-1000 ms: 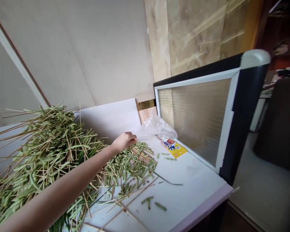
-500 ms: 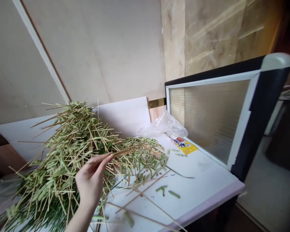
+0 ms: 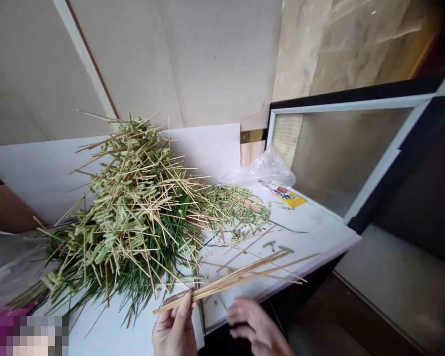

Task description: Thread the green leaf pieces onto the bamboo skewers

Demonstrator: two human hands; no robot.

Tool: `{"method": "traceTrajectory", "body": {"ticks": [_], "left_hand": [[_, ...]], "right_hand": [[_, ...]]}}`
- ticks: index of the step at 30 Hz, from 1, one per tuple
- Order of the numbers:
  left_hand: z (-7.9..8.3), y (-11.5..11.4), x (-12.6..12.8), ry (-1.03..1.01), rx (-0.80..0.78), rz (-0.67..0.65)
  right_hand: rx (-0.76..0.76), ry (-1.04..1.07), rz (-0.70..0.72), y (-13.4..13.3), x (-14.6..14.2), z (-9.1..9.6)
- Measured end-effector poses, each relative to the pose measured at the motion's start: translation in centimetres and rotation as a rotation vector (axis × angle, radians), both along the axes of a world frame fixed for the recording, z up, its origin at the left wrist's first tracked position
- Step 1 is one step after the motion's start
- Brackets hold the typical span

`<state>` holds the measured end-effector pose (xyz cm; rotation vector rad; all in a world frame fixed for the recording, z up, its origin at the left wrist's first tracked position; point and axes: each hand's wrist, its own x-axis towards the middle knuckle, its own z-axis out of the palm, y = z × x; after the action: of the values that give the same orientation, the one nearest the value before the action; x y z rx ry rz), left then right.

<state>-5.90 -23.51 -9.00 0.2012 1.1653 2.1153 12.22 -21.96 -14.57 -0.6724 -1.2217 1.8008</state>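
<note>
Pinching a bundle of thin wooden sticks (image 3: 226,283) between thumb and fingers, my left hand (image 3: 174,329) is holding it in a narrow grip, with the bundle slanting up and away to the hand's right. My right hand (image 3: 257,326) is hanging just beside the far side of the left hand, empty, its fingers loosely curled and spread, sitting below the bundle and not touching it as far as I can tell. Straight ahead of my left hand, a large heap of wooden sticks tangled with green blades (image 3: 133,212) is sitting on a white counter (image 3: 311,228). Beyond my right hand, a looser spread of cut green pieces (image 3: 239,205) is trailing off the heap. Farther past that hand, a clear plastic bag (image 3: 261,169) and a yellow printed packet (image 3: 287,196) are lying against a glass-fronted cabinet (image 3: 341,151).
</note>
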Motion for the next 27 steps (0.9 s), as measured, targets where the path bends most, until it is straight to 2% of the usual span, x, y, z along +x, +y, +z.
{"method": "traceTrajectory", "body": {"ticks": [1, 3, 6, 9, 13, 16, 20, 27], "left_hand": [[-0.2, -0.2, 0.1, -0.003, -0.005, -0.031], [-0.4, -0.3, 0.3, -0.006, -0.002, -0.087], [-0.9, -0.4, 0.3, -0.022, 0.005, -0.142], [-1.8, -0.7, 0.0, -0.041, 0.002, -0.192], [-2.9, -1.2, -0.3, -0.021, 0.009, -0.324], [-3.0, -1.4, -0.3, 0.006, 0.033, -0.414], [-2.2, -1.5, -0.4, -0.002, 0.052, -0.421], [0.2, -2.6, -0.1, 0.031, 0.040, -0.392]], "right_hand": [[-0.056, 0.170, -0.127, 0.3, -0.5, 0.9], [-0.176, 0.392, -0.264, 0.8, -1.3, 3.1], [-0.247, 0.468, -0.326, 1.4, -1.9, 6.7], [-0.401, 0.639, -0.433, 1.8, -2.3, 9.1], [-0.473, 0.903, -0.392, 2.3, -3.0, 10.1], [-0.476, 0.929, -0.392, 2.6, -3.1, 10.4], [-0.464, 0.892, -0.404, 2.3, -2.8, 11.4], [-0.318, 0.843, -0.392, 0.1, -3.1, 13.1]]}}
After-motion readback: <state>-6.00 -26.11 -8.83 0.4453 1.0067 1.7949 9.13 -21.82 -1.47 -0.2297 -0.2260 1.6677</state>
